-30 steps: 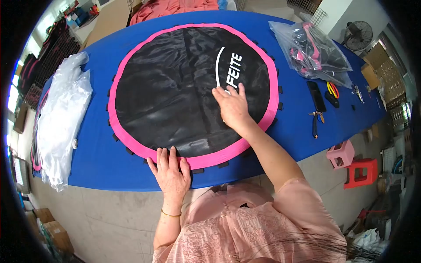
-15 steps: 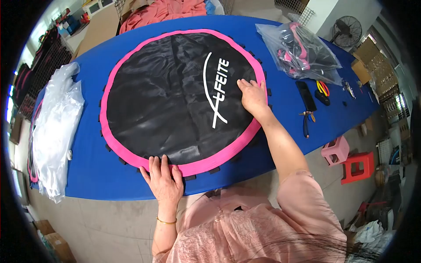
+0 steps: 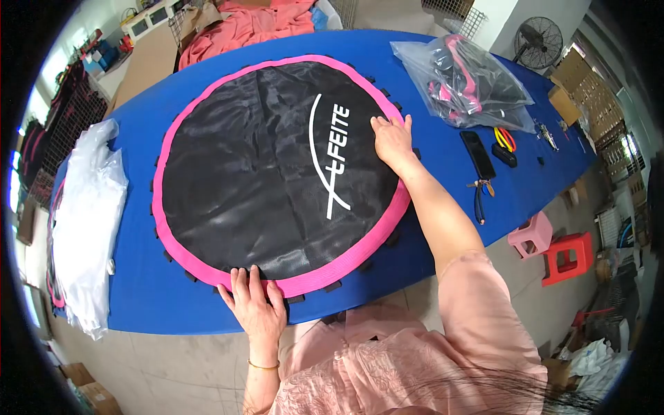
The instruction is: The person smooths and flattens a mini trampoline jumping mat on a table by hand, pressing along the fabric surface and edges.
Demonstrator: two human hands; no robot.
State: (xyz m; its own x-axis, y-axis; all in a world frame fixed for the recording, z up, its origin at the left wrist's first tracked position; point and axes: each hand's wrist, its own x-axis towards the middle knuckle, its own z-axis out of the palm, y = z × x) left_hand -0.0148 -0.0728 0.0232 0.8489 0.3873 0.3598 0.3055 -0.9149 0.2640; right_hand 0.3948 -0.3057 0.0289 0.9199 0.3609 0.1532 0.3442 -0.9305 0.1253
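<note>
A round black trampoline mat (image 3: 228, 166) with a pink border and white "ATFEITE" lettering lies spread on the blue-covered table (image 3: 166, 315). Short black tabs stick out around its edge. My left hand (image 3: 257, 304) rests on the near part of the pink border, fingers apart and flat, with the fingertips on the black fabric. On the right-hand border lies my right hand (image 3: 394, 142), fingers stretched out and partly spread, reaching onto the black fabric near the lettering. Neither hand grips the mat. The mat looks slightly wrinkled.
Clear plastic bags (image 3: 90, 228) lie at the left table end. A bag with pink and black parts (image 3: 470, 83) sits far right, near a phone (image 3: 477, 153), pliers (image 3: 479, 200) and a yellow-and-red-handled tool (image 3: 505, 142). Pink (image 3: 531, 234) and red stools (image 3: 568, 259) stand on the floor.
My right hand has slid along the right border, away from me. My left hand stays at the same place on the near border. The whole view has shifted slightly.
</note>
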